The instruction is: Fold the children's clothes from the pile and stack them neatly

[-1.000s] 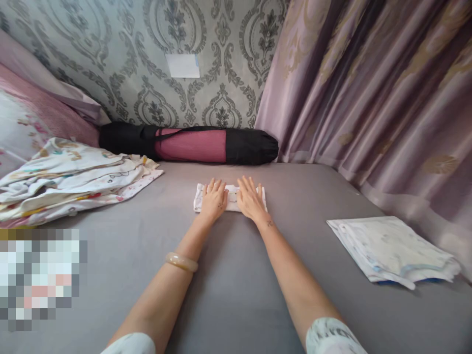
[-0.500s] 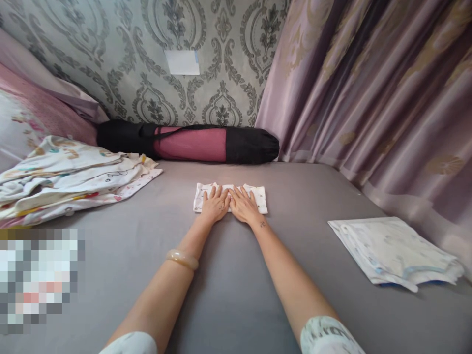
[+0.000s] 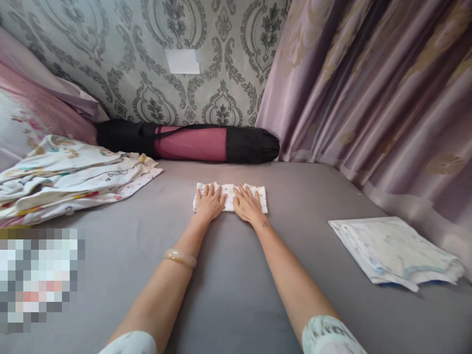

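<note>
A small folded white cloth (image 3: pixel 229 199) with a sparse print lies flat on the grey bed sheet (image 3: pixel 236 275). It looks like baby clothing, but its exact kind is hidden by the folds and my hands. My left hand (image 3: pixel 210 201) rests flat on its left half, fingers spread. On the right half lies my right hand (image 3: pixel 248 202), also flat with fingers apart. A strip of the cloth shows between the two hands. Neither hand grips anything.
A heap of printed white clothes (image 3: pixel 77 172) lies at the left. Folded pale garments (image 3: pixel 398 248) lie at the right. A black and pink rolled bag (image 3: pixel 190 142) stretches along the wall, beside the mauve curtain (image 3: pixel 332 83). The lower left corner is pixelated.
My hands have slid apart along the cloth, the left one to the left and the right one slightly to the right. More of the cloth's middle now shows.
</note>
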A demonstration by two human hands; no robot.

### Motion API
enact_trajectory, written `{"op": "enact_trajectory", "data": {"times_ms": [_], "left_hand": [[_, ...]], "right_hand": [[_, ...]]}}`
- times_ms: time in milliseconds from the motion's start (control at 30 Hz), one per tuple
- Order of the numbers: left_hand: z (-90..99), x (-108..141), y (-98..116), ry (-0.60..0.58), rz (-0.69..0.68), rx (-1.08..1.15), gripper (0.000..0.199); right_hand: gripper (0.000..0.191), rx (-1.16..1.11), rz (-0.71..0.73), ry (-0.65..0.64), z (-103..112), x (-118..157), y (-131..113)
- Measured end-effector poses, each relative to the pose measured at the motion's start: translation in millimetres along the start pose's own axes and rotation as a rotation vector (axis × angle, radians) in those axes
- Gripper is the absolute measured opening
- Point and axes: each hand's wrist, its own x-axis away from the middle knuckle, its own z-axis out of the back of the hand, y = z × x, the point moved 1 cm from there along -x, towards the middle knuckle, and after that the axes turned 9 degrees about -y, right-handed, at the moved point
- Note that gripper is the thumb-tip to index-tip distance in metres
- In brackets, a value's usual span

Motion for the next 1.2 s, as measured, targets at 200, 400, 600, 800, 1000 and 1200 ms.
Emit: {"op": "enact_trajectory", "data": {"times_ms": [200,400,600,800,1000,1200], "left_hand": [[2.1,1.4,-0.9,0.018,-0.005,-0.004,0.058],[1.9,1.6,-9.9,0.085,0.065,-0.012,0.058],[-2.2,-2.0,-15.9,0.039,0.061,0.028,0.059],[5.9,-0.4,-29.0,0.048,0.123,0.035,0.062],[3.1,-2.7,-43.0,-0.085,0.175,0.130,0.068],[-0.7,-4.7,-45.1,-0.096,0.185,0.149,0.070]], "right_hand": [[0.053,0.000,-0.010,-0.017,2.0,-0.3,2.3],[0.052,0.031,-0.075,0.037,2.5,2.4,11.3],[0.053,0.031,-0.076,0.006,3.5,2.5,10.2],[0.057,0.028,-0.174,0.041,11.3,2.0,25.7],[0.061,0.024,-0.266,-0.010,6.1,3.8,43.4],[0.061,-0.001,-0.260,-0.006,3.8,3.2,43.9]]}}
